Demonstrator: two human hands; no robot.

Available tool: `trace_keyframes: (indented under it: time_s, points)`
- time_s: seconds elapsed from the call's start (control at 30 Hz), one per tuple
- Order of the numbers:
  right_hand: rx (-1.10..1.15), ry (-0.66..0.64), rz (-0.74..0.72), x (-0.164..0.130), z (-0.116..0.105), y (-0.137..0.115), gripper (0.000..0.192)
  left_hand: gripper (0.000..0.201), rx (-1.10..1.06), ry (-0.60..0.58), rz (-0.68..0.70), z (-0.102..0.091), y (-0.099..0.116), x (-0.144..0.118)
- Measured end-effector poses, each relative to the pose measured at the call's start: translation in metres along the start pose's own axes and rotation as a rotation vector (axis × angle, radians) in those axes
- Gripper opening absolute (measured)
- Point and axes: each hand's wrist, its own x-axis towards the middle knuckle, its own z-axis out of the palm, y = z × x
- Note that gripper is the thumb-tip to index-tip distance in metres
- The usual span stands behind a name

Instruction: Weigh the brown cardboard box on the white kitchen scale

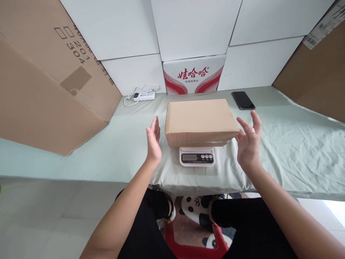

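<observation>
A closed brown cardboard box [201, 117] rests on a small white digital scale [197, 162], covering most of its platform. The scale's display and buttons show at the front; I cannot read any digits. My left hand [154, 142] is held upright just left of the box, apart from it, fingers extended and holding nothing. On the other side my right hand [249, 140] is raised with its fingers spread. Some of its fingertips are close by the box's right front corner; whether they touch it I cannot tell.
A black phone [243, 100] lies at the back right of the cloth-covered table [129, 151]. At the back left is a white power strip [145, 95] with a cable. White boxes and a red-printed carton [194, 75] form the rear wall, with large cardboard panels [54, 82] at the sides.
</observation>
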Motion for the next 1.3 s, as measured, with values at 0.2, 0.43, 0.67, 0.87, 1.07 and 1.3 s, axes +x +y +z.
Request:
trace_keyframes:
  time_s: [0.2, 0.43, 0.67, 0.87, 1.07, 1.3]
  points:
    - [-0.033, -0.053, 0.005, -0.003, 0.001, 0.007, 0.074, 0.098, -0.036, -0.067, 0.026, 0.006, -0.003, -0.008]
    - [-0.051, -0.075, -0.017, -0.004, 0.002, 0.008, 0.071, 0.097, -0.062, -0.09, 0.035, 0.008, -0.003, -0.01]
    - [0.002, -0.108, -0.031, -0.01, 0.009, 0.004, 0.077, 0.094, -0.058, -0.114, 0.043, 0.012, 0.002, -0.013]
    - [-0.022, -0.119, -0.027, -0.012, 0.012, 0.005, 0.078, 0.092, -0.053, -0.117, 0.045, 0.016, 0.004, -0.014]
    - [-0.06, -0.118, -0.055, -0.011, 0.012, 0.008, 0.079, 0.091, -0.085, -0.119, 0.042, 0.016, 0.002, -0.013]
    - [-0.142, -0.133, -0.14, -0.016, 0.015, 0.013, 0.07, 0.092, -0.089, -0.135, 0.096, 0.023, -0.006, -0.013]
